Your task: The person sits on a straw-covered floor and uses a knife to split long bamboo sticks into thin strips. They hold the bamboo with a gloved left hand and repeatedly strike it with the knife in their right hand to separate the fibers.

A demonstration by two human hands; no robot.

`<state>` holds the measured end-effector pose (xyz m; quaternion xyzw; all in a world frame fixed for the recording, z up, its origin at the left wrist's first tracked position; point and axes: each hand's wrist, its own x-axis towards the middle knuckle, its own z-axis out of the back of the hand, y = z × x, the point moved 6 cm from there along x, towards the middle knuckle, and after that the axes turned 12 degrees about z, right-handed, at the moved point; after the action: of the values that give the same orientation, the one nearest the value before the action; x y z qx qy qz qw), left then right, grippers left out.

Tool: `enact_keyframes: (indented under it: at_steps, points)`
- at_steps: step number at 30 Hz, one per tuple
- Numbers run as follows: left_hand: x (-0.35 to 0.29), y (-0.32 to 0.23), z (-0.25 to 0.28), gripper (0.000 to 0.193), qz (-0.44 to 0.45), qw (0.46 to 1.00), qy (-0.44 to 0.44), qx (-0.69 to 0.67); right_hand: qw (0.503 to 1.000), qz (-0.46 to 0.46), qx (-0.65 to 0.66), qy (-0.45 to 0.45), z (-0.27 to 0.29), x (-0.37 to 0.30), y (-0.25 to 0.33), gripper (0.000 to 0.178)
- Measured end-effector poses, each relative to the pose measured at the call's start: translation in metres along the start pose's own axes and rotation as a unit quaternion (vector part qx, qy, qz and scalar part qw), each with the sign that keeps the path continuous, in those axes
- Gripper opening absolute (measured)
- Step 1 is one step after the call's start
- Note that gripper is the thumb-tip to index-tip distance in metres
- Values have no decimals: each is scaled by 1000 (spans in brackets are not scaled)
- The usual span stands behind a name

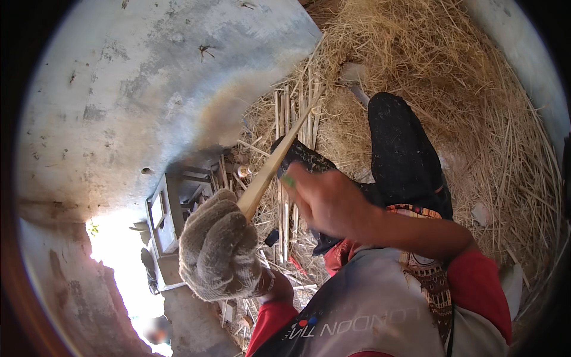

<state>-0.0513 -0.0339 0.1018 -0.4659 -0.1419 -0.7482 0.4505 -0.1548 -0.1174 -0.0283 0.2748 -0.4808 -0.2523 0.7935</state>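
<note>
A long pale strip of split wood or bamboo point(272, 169) slants up and away, its wide end in my left hand point(219, 247). That hand wears a thick, grubby knitted glove and its fingers are wrapped round the strip. My right hand point(324, 193) is bare, closed and blurred by motion, just right of the strip. A small green patch shows at its fingers; whatever it may hold is hidden. Below the strip are my dark trouser legs point(401, 140), dusted with shavings.
Fine shavings point(410, 47) heap up at the far right. Several long slats point(285, 113) lie on the littered floor beyond the strip. On the left are a worn wall point(137, 101), a grey box-like frame point(168, 214) and a bright opening point(122, 273), with a blurred person at its lower end.
</note>
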Motion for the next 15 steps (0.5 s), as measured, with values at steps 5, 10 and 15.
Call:
enact_keyframes:
  at_steps: [5,10,15]
  points:
    - [-2,2,-1,20,11,1000,-5,1,994,-92,33,47,-15,-6,-54,20]
    - [1,7,-7,19,23,1000,-20,-2,1000,16,2,-6,-9,6,-15,21]
    - [0,11,-9,18,34,999,-36,-10,987,-134,-40,80,-21,9,-81,22]
